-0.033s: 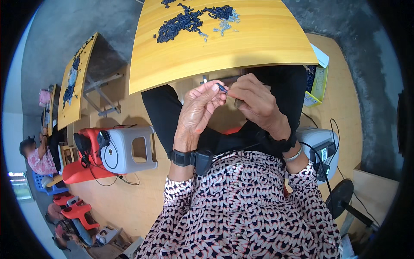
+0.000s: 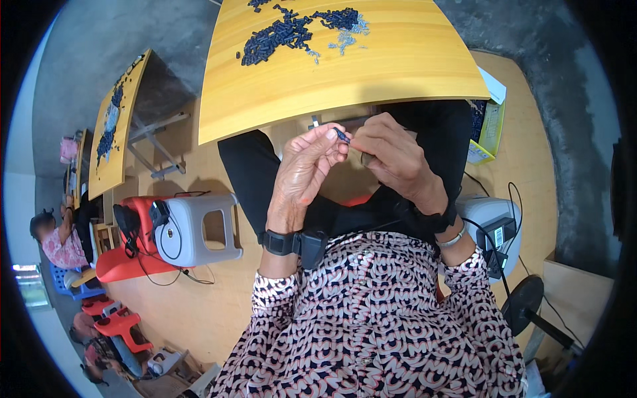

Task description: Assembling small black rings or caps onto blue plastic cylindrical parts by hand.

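Note:
In front of my lap, just off the near edge of the table, both my hands are raised close together. Between thumb and fingertips, my left hand (image 2: 306, 164) pinches a small dark cylindrical piece (image 2: 342, 136). My right hand (image 2: 398, 158) is closed, its fingertips right at the other end of that piece. Something dark and rounded shows beneath its curled fingers, too hidden to name. On the table lie a heap of small black cylindrical pieces (image 2: 275, 40), a second dark pile (image 2: 337, 18) and a scatter of small silvery pieces (image 2: 345, 43).
The yellow wooden table (image 2: 345, 83) ends just beyond my hands. A yellow box (image 2: 490, 129) with dark pieces stands at its right. Grey stools (image 2: 199, 229) with devices and cables flank me. Another person (image 2: 63, 239) sits far left, near a second table (image 2: 123, 149).

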`<state>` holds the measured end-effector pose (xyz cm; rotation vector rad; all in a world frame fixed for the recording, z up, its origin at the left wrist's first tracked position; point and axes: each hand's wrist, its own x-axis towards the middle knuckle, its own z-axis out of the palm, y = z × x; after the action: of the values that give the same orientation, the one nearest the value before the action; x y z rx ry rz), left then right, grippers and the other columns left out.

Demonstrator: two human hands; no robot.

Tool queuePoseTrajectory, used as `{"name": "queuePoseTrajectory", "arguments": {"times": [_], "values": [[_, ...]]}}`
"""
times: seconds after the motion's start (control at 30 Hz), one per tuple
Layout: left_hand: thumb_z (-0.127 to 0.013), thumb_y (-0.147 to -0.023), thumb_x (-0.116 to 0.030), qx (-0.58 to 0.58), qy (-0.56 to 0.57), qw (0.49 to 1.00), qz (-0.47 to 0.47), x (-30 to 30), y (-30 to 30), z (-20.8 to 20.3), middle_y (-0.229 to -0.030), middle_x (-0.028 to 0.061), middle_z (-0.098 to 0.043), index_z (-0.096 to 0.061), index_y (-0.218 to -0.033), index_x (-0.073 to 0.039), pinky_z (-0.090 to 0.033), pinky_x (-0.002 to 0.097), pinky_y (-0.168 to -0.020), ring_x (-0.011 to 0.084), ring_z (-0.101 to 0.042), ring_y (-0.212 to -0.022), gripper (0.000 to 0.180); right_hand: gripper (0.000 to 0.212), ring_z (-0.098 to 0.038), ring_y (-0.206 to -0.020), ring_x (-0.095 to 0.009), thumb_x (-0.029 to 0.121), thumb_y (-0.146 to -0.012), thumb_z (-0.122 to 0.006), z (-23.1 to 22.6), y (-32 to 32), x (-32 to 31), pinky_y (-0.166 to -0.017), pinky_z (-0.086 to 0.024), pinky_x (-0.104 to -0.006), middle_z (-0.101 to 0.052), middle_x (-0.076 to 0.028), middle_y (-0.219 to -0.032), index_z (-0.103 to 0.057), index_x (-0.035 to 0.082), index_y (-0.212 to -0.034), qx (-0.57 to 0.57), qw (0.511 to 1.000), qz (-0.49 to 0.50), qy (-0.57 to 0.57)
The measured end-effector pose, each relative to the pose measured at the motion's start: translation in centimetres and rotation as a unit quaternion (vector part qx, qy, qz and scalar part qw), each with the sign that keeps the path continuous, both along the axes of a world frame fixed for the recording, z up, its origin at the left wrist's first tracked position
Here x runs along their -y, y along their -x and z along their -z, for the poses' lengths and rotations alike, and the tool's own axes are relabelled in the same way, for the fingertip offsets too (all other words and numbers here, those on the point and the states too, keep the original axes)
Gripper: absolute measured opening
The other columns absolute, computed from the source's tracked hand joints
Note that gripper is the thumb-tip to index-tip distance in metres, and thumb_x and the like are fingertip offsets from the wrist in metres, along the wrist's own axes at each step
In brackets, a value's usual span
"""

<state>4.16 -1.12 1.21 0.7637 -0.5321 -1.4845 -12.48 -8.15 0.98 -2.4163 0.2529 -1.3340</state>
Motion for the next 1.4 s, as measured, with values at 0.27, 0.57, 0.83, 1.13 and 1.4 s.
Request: {"name": "queuePoseTrajectory", "arguments": {"times": [0.27, 0.57, 0.83, 1.13, 1.4], "values": [[-0.056, -0.088, -0.008, 0.044, -0.021, 0.999, -0.012, -0.1, 0.1, 0.1, -0.084, 0.0100, -0.064, -0.061, -0.097, 0.006, -0.050, 0.0205, -0.063, 0.0110, -0.060, -0.069, 0.018, 0.036, -0.054, -0.084, -0.031, -0.002, -0.057, -0.066, -0.2, 0.3, 0.1, -0.071, -0.048, -0.0362, -0.055, -0.014, -0.089, -0.057, -0.002, -0.091, -0.021, 0.999, -0.021, 0.017], [-0.056, -0.088, -0.008, 0.050, -0.021, 0.998, -0.020, -0.1, 0.5, 0.4, -0.081, 0.0084, -0.064, -0.061, -0.098, 0.006, -0.049, 0.0211, -0.062, 0.0110, -0.058, -0.067, 0.018, 0.030, -0.054, -0.083, -0.030, -0.002, -0.059, -0.064, 0.6, 0.2, 0.5, -0.071, -0.048, -0.0362, -0.055, -0.014, -0.089, -0.057, -0.003, -0.089, -0.013, 0.999, -0.012, 0.029], [-0.056, -0.088, -0.008, 0.038, -0.028, 0.999, -0.025, 0.2, 0.4, 0.5, -0.082, 0.0082, -0.064, -0.061, -0.099, 0.004, -0.048, 0.0222, -0.063, 0.0105, -0.058, -0.067, 0.017, 0.027, -0.054, -0.078, -0.028, -0.007, -0.060, -0.062, -0.1, -0.8, 1.0, -0.068, -0.047, -0.0344, -0.055, -0.011, -0.083, -0.057, 0.000, -0.085, 0.000, 1.000, -0.017, 0.007], [-0.056, -0.088, -0.008, 0.022, -0.023, 0.999, -0.005, 0.2, 0.1, 0.7, -0.081, 0.0068, -0.062, -0.060, -0.100, 0.005, -0.047, 0.0214, -0.062, 0.0094, -0.054, -0.065, 0.019, 0.023, -0.059, -0.068, -0.020, -0.010, -0.064, -0.062, 0.4, -1.2, 0.7, -0.060, -0.048, -0.0274, -0.058, -0.007, -0.073, -0.061, 0.001, -0.084, 0.057, 0.979, -0.008, -0.195], [-0.057, -0.088, -0.009, 0.022, -0.017, 0.999, 0.025, 0.1, -0.1, 0.6, -0.082, 0.0066, -0.061, -0.060, -0.100, 0.006, -0.048, 0.0212, -0.065, 0.0112, -0.056, -0.070, 0.019, 0.021, -0.058, -0.064, -0.017, -0.009, -0.066, -0.064, 0.1, -0.8, 0.9, -0.057, -0.046, -0.0257, -0.057, -0.007, -0.071, -0.061, 0.002, -0.083, 0.047, 0.981, -0.008, -0.189]]}}
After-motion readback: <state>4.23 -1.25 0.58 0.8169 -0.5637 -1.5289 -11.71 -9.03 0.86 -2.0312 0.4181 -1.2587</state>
